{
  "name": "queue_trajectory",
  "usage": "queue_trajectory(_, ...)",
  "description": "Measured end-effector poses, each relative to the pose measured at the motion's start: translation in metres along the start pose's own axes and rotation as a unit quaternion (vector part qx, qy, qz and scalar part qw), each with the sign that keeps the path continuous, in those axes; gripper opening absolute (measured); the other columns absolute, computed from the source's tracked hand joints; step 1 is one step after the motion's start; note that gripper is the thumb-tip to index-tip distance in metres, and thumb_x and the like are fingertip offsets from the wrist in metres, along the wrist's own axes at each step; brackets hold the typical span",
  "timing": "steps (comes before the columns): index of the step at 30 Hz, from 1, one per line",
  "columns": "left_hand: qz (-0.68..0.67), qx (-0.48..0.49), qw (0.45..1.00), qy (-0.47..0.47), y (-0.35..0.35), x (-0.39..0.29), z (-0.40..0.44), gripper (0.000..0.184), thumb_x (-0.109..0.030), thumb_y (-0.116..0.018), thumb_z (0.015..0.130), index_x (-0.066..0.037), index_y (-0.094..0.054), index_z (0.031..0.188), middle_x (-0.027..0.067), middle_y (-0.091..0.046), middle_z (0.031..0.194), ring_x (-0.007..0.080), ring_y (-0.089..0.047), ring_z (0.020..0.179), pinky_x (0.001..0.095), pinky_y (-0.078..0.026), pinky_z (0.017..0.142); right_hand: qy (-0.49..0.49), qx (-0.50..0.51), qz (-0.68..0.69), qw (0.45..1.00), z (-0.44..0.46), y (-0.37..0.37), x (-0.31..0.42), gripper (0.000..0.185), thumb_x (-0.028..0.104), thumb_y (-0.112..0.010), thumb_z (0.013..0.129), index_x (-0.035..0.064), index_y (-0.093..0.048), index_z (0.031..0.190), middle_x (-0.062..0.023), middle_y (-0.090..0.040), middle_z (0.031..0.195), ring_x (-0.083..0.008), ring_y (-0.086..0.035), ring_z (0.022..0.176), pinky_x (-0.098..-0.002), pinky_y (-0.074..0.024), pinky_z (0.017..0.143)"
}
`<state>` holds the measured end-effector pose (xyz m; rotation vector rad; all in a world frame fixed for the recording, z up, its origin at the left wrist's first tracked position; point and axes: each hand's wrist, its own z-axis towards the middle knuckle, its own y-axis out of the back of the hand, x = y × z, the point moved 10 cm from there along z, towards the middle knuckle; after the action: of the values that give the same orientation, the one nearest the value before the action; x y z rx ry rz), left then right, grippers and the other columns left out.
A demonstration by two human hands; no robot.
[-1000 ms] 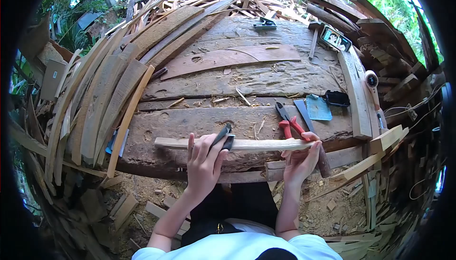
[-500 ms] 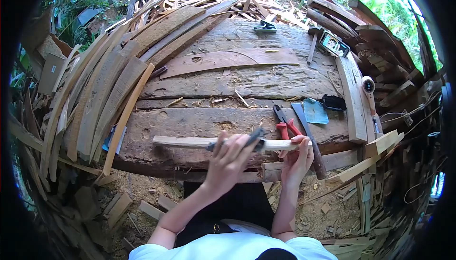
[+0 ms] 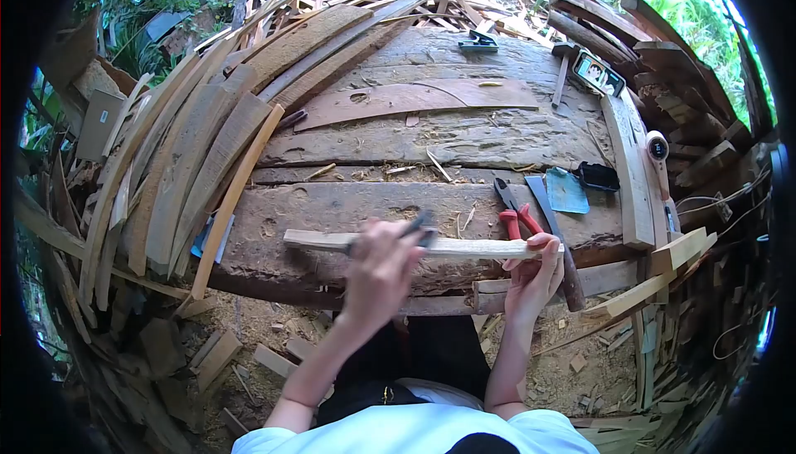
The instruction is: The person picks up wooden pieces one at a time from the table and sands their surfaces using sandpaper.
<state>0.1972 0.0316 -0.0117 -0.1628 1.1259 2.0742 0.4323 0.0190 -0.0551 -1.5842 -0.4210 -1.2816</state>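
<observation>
A slim pale wooden stick (image 3: 477, 248) lies crosswise at the near edge of the workbench (image 3: 323, 197). My right hand (image 3: 533, 276) pinches the stick's right end between thumb and fingers. Partway along the stick, my left hand (image 3: 380, 267) is closed around a dark grey piece (image 3: 421, 223) that looks like sandpaper, pressed against the wood. Motion blurs this hand, and its fingers hide part of the piece. Just beyond my right hand are pliers with red handles (image 3: 522, 220) and a flat-bladed tool with a dark wooden handle (image 3: 570, 276).
Long boards (image 3: 186, 172) are stacked on the left. Beyond lie a thin curved board (image 3: 414, 104), a black clamp (image 3: 478, 42), a hammer (image 3: 561, 81) and a propped phone (image 3: 599, 75). Right of the pliers are a blue sheet (image 3: 567, 192) and a black tray (image 3: 599, 177).
My left hand has slid left along the stick with the dark grey piece. My right hand keeps hold of the right end. The whole view has shifted slightly.
</observation>
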Motion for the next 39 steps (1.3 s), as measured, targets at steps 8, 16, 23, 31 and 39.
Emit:
queue_trajectory(8,-0.074,0.034,0.995,-0.052,-0.036,-0.058,0.011,0.03,-0.019,-0.062,0.095,-0.003,-0.067,0.12,0.0129,-0.064,0.116,0.0271,-0.058,0.116,0.0458,-0.037,0.109,0.004,-0.004,-0.002,1.0,0.004,0.005,0.003,0.035,0.036,-0.049,0.105,0.0028,-0.056,0.096,-0.0042,-0.056,0.079,-0.0114,-0.055,0.056,-0.0244,-0.0474,0.055)
queue_trajectory(16,0.034,-0.034,0.99,0.132,0.044,0.085,-0.028,0.021,-0.016,-0.058,0.098,0.0,-0.071,0.099,0.0186,-0.068,0.108,0.034,-0.062,0.111,0.0504,-0.041,0.108,0.018,-0.022,0.007,1.0,0.004,0.004,0.003,0.036,0.038,-0.049,0.105,0.0043,-0.056,0.093,-0.0049,-0.057,0.065,-0.0116,-0.057,0.054,-0.0205,-0.0438,0.049)
queue_trajectory(23,0.051,-0.059,0.975,0.208,0.051,0.106,-0.04,0.032,-0.024,-0.052,0.102,0.001,-0.071,0.099,0.0186,-0.065,0.119,0.0337,-0.058,0.116,0.0467,-0.044,0.103,0.013,0.014,-0.007,1.0,0.002,0.001,0.002,0.034,0.035,-0.046,0.106,0.0038,-0.056,0.097,-0.004,-0.056,0.081,-0.0119,-0.054,0.055,-0.0241,-0.046,0.054)
queue_trajectory(31,-0.013,-0.005,0.999,0.045,0.007,0.008,-0.005,0.025,-0.021,-0.058,0.099,-0.001,-0.069,0.107,0.0159,-0.065,0.123,0.0306,-0.058,0.123,0.045,-0.039,0.107,0.033,-0.063,0.04,0.997,0.009,0.022,0.004,0.034,0.036,-0.05,0.104,0.005,-0.056,0.093,-0.0031,-0.055,0.078,-0.0106,-0.051,0.053,-0.0221,-0.0429,0.051)
queue_trajectory(39,0.06,-0.014,0.984,0.167,0.053,0.101,-0.042,0.033,-0.025,-0.05,0.103,-0.001,-0.067,0.119,0.0178,-0.061,0.13,0.034,-0.054,0.127,0.0475,-0.04,0.11,0.034,-0.072,0.042,0.996,0.007,0.02,0.004,0.033,0.036,-0.05,0.104,0.0056,-0.055,0.091,-0.0024,-0.054,0.077,-0.0098,-0.049,0.053,-0.0214,-0.041,0.05)
